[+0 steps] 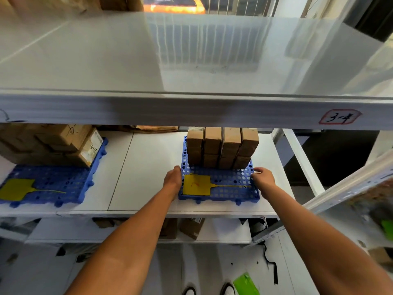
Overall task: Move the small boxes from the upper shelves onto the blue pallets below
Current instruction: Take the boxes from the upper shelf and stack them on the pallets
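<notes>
Several small brown boxes [222,146] stand stacked in two layers at the back of a blue perforated pallet [231,188] on the lower white shelf [148,167]. A yellow tag [196,185] lies on the pallet's front left. My left hand [173,179] presses against the pallet's left edge. My right hand [263,179] grips its right edge with curled fingers. The upper shelf [106,60] directly above shows bare white surface.
A second blue pallet [53,184] at left carries larger cardboard boxes [53,143] and another yellow tag [16,189]. A label reading 3-4 [339,117] marks the upper shelf's front beam. More boxes [191,227] sit on a shelf below. A white upright post [302,160] stands right.
</notes>
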{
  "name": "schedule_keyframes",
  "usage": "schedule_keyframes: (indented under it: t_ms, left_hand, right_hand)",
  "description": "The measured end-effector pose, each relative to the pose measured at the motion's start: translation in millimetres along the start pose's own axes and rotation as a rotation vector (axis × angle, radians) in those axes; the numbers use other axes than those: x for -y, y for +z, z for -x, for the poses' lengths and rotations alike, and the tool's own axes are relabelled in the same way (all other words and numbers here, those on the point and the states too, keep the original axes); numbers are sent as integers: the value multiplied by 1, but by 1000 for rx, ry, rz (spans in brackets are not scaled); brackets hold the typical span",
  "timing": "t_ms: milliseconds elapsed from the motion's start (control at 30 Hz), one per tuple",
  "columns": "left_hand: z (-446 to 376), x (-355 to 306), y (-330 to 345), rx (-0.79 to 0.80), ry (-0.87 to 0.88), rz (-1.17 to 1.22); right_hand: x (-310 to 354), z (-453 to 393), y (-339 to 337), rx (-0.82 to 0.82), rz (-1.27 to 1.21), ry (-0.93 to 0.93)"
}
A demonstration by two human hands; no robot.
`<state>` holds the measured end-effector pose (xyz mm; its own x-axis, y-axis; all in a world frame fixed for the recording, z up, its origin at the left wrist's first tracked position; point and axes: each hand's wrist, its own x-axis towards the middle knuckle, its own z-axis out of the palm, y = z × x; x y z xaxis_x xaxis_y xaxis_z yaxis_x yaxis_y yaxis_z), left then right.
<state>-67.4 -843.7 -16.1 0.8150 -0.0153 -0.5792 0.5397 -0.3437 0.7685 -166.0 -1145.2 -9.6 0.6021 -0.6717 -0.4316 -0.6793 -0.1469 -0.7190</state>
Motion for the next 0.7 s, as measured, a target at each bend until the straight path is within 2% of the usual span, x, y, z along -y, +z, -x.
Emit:
schedule_keyframes:
  t_ms: [200,333,500,700]
  left_hand:
    - [11,-1,10,54,25,-8]
    - [23,-7,9,59,65,-94]
    - [47,-19,-5,28,273,-400]
    - [67,-44,-40,30,495,-524]
  right_hand:
    - [-6,3,-15,-53,12,13]
    - [-3,11,-18,-52,77,-20]
    - [-6,26,-21,-45,321,-84]
    - [24,99,-33,-87,502,-233]
